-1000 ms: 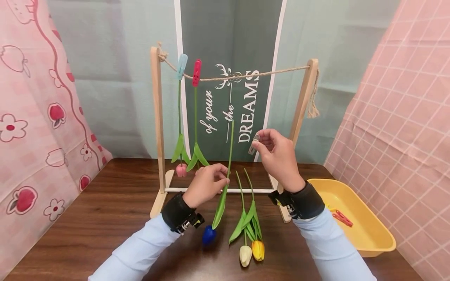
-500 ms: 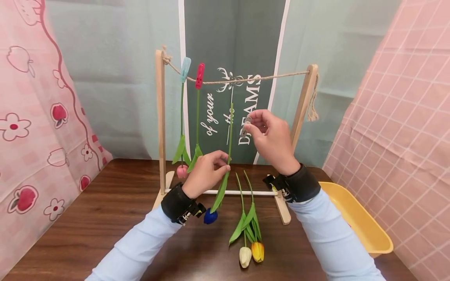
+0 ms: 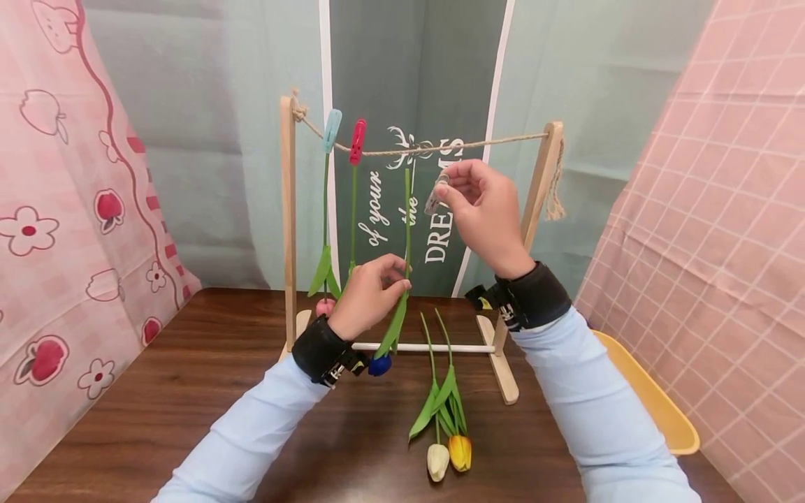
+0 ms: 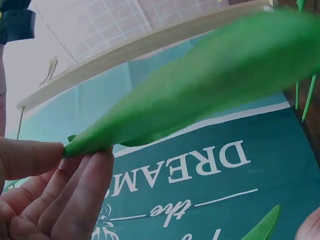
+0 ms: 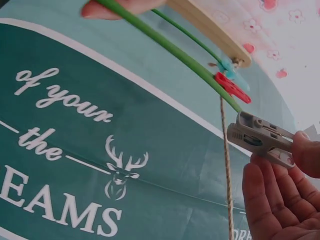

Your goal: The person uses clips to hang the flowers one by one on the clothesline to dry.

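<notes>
My left hand (image 3: 371, 297) pinches the green stem of a blue tulip (image 3: 380, 365) near its leaves. The flower hangs head down, its bare stem end pointing up just under the rope (image 3: 490, 143). In the left wrist view a large green leaf (image 4: 200, 85) spreads out from between thumb and fingers. My right hand (image 3: 487, 213) pinches a grey clothespin (image 3: 436, 194) between thumb and fingers, to the right of the stem and below the rope. The right wrist view shows the grey clothespin (image 5: 260, 137) with its front end overlapping the tip of the stem (image 5: 175, 52).
A light blue clothespin (image 3: 332, 130) and a red clothespin (image 3: 357, 142) hold two upside-down tulips on the rope, left of centre. Wooden posts (image 3: 288, 223) carry the rope. A white tulip (image 3: 437, 462) and a yellow tulip (image 3: 460, 453) lie on the table. A yellow basin (image 3: 682, 436) stands at right.
Both hands have risen toward the rope, the left lifting the blue tulip. My right hand has brought the grey clothespin up and left, closer to the stem.
</notes>
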Demonstrator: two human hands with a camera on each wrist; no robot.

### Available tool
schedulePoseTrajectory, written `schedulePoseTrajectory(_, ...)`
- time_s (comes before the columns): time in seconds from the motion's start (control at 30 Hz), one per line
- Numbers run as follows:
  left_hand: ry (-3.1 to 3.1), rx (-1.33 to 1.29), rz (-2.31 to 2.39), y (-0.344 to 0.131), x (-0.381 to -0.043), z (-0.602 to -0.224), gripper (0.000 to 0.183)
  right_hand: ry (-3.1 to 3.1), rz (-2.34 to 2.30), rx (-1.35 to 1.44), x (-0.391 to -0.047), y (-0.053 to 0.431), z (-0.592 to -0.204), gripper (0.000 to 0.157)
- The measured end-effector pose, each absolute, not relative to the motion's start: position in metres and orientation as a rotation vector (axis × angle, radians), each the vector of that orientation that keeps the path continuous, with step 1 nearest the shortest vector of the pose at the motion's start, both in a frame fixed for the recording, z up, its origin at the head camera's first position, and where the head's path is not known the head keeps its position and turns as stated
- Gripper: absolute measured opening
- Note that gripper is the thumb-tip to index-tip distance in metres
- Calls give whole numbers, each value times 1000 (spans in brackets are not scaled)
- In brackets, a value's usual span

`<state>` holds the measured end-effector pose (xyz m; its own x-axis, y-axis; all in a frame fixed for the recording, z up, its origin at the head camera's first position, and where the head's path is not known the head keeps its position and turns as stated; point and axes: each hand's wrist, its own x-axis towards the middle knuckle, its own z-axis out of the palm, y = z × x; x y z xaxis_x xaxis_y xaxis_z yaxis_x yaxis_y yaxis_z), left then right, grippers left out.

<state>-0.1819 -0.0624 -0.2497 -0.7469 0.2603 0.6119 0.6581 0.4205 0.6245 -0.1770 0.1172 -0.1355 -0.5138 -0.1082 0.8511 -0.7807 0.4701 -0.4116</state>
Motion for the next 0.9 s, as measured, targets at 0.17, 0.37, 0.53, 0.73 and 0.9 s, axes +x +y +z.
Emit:
schedulePoseTrajectory(0.17,-2248,-752,-1284,-62,-188,-243,19,-1898,1123,742,-182,113,-118,18)
schedulePoseTrajectory(0.37,-2232,-747,-1284,-63,-198,-238,18,-1883,1181,736,-189,105,-101,17)
schedulePoseTrajectory(0.53,-2233,-719,-1292,-63,-206,-238,19,-1865,1251,734,-196,98,-89,14)
schedulePoseTrajectory(0.73,-2231,-716,-1290,-62,-212,-238,19,-1859,1292,746,-207,89,-79,11)
schedulePoseTrajectory(0.9,-2222,-728,-1297,-61,-216,-238,18,-1896,1275,721,-217,82,-72,8)
